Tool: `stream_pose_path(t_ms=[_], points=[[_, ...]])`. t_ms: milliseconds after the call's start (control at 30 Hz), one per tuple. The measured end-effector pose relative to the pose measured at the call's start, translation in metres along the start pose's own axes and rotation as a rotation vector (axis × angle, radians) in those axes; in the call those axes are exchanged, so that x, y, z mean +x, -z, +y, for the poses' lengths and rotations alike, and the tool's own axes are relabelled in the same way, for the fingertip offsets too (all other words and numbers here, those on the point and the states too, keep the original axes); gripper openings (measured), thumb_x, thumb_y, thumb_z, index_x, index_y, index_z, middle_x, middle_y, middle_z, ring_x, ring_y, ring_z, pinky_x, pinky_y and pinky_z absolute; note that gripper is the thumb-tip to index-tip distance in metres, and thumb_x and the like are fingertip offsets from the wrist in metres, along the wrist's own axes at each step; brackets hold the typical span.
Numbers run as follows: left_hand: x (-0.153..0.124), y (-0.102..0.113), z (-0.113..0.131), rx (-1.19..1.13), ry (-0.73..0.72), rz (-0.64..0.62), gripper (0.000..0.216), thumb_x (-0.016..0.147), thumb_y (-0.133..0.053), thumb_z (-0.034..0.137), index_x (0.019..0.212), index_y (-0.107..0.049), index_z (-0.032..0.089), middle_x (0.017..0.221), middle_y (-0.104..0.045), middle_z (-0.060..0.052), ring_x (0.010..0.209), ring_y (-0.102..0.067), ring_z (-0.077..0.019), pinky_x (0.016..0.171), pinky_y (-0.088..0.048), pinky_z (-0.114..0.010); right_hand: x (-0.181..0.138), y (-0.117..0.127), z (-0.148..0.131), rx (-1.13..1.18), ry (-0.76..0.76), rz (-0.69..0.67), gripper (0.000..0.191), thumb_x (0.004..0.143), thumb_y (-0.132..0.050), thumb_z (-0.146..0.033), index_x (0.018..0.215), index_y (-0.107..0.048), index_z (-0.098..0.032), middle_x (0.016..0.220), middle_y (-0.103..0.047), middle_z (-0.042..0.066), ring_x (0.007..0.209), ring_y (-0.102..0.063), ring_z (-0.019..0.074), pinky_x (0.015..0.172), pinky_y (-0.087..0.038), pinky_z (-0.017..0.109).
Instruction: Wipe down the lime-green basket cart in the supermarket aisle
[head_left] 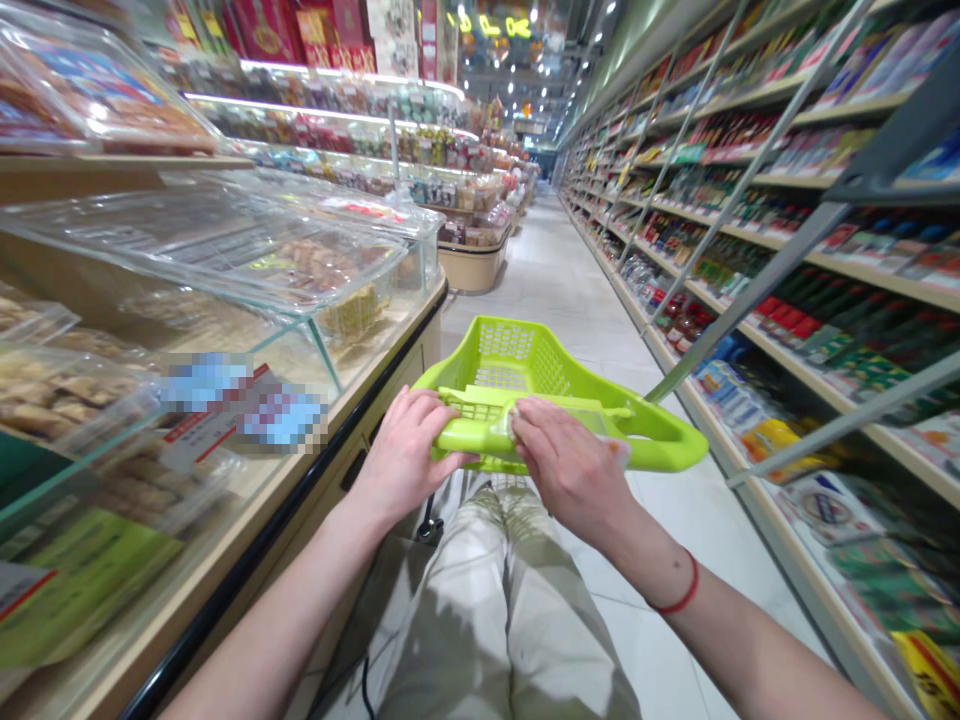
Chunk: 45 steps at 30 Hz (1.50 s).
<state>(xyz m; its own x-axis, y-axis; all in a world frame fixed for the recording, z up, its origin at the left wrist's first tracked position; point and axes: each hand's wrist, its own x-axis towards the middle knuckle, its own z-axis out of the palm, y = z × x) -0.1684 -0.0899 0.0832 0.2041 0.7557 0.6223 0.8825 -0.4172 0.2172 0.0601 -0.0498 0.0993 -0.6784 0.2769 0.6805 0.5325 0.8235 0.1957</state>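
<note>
Shop shelves (787,248) stand right of the cart (559,365); left hand (409,435) grips its handle (476,436), right hand (574,465) covers it, grasp unclear.

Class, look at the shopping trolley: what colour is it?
The shopping trolley is bright lime green, seen best in the head view.

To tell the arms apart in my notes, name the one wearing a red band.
The right arm, behind the right hand on the green handle: a thin red band circles it; the left arm shows none.
</note>
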Motion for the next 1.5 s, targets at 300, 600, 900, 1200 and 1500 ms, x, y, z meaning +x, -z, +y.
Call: stream_pose_path(t_ms=[300,600,900,1200,1500], points=[[-0.001,-0.001,-0.004,-0.008,-0.016,0.016,0.032,0.080,-0.071,0.034,0.107,-0.061,0.020,0.107,-0.058,-0.008,0.117,-0.046,-0.0275,0.103,-0.045,-0.049,0.010,0.001,-0.005,-0.002,0.126,-0.117,0.034,0.098,-0.047,-0.017,0.130,-0.058,-0.014,0.139,-0.058,0.016,0.136,-0.047,0.0275,0.112,-0.043,0.047],[0.000,0.000,-0.003,-0.009,-0.035,-0.008,0.028,0.080,-0.068,0.023,0.106,-0.060,0.021,0.103,-0.059,-0.007,0.113,-0.049,-0.0261,0.103,-0.046,-0.046,-0.042,0.025,0.044,0.080,0.310,-0.137,0.047,0.099,-0.037,-0.009,0.145,-0.045,-0.016,0.146,-0.051,0.013,0.145,-0.034,0.0242,0.114,-0.044,0.048],[-0.001,0.000,-0.002,0.042,-0.037,-0.012,0.023,0.085,-0.062,0.024,0.107,-0.058,0.020,0.100,-0.060,-0.006,0.110,-0.052,-0.0253,0.106,-0.043,-0.049,0.004,0.001,-0.001,0.031,0.301,-0.048,0.038,0.098,-0.044,-0.010,0.134,-0.057,-0.010,0.141,-0.056,0.015,0.138,-0.044,0.0264,0.112,-0.045,0.045],[0.000,-0.002,-0.002,0.058,-0.033,0.006,0.015,0.086,-0.059,0.021,0.101,-0.059,0.020,0.097,-0.060,-0.006,0.106,-0.053,-0.0238,0.108,-0.042,-0.048,0.019,-0.006,-0.014,0.036,0.211,-0.143,0.038,0.098,-0.047,-0.016,0.135,-0.055,-0.016,0.143,-0.054,0.014,0.138,-0.045,0.0249,0.113,-0.043,0.044],[0.000,0.001,-0.002,0.046,-0.012,-0.026,0.032,0.078,-0.063,0.017,0.109,-0.060,0.021,0.102,-0.063,-0.007,0.110,-0.055,-0.0262,0.103,-0.047,-0.050,-0.023,0.025,0.029,0.107,0.231,-0.192,0.050,0.094,-0.047,-0.008,0.143,-0.049,-0.020,0.149,-0.047,0.013,0.142,-0.038,0.0257,0.110,-0.047,0.046]])
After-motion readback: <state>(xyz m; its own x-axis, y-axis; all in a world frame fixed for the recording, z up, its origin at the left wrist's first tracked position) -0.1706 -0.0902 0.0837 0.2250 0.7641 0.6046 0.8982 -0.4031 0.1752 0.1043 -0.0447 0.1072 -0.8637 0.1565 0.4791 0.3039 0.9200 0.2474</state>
